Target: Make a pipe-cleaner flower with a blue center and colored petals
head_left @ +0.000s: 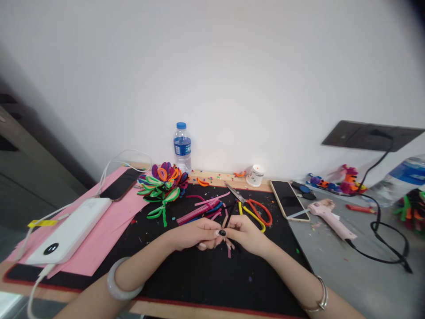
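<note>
Hands together over the black mat (206, 274), left hand (194, 234) and right hand (245, 234) meeting fingertip to fingertip, both pinched on a pink stem (229, 249). Thin, fuzzy, pale pink; only a short length visible below the fingers, the rest hidden in the grip. Long axis running roughly away from the body, free end pointing down toward the near mat edge, slightly tilted. A dark strand (230, 216) rising from the pinch toward the far side; whether held or merely lying behind, not clear. Just beyond the knuckles, a loose pile of stems (202, 210) in pink, blue and magenta, lying mostly left to right. Right of those, scissors (252, 208) with red and yellow handles, blades aimed at the far left. Further left, a finished flower (164, 181) of looped stems in purple, orange and green. Behind that, a water bottle (182, 146) upright against the wall; a small white cup (255, 175) near the far mat edge. Phone (288, 199) face up on the right, pink glue gun (327, 215) beside it with a black cord. On the left, pink paper (109, 221) under a white power bank (71, 232) and a second phone (121, 184).
</note>
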Tool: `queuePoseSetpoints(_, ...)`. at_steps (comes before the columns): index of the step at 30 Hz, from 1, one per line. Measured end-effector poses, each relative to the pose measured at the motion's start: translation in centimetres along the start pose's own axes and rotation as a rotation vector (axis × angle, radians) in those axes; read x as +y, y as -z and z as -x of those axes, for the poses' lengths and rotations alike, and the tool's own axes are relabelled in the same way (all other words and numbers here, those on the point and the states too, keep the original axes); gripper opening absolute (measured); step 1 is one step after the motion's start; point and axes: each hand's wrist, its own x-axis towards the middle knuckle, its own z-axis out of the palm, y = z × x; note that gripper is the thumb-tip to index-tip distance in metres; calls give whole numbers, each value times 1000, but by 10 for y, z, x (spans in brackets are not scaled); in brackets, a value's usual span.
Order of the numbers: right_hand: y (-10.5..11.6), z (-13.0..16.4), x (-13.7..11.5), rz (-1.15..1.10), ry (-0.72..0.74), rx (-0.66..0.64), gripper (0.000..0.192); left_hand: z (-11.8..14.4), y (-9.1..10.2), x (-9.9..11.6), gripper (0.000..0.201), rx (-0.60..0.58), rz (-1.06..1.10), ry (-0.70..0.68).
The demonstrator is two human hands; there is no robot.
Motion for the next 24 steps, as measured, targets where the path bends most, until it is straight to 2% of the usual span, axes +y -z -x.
queuePoseSetpoints(7,3,-1,0,120,38,41,30,-2,-4,2,32,48,8,-13)
queuePoseSetpoints(13,7,-1,-3,101,55,9,34,-4,-4,2,27,63,45,-51)
queuePoseSetpoints(17,8,-1,-7,121,59,7,36,-6,-1,-1,27,103,-89,-94)
queuePoseSetpoints(24,9,-4,-5,83,4,28,38,-6,-4,1,31,240,-481,-181)
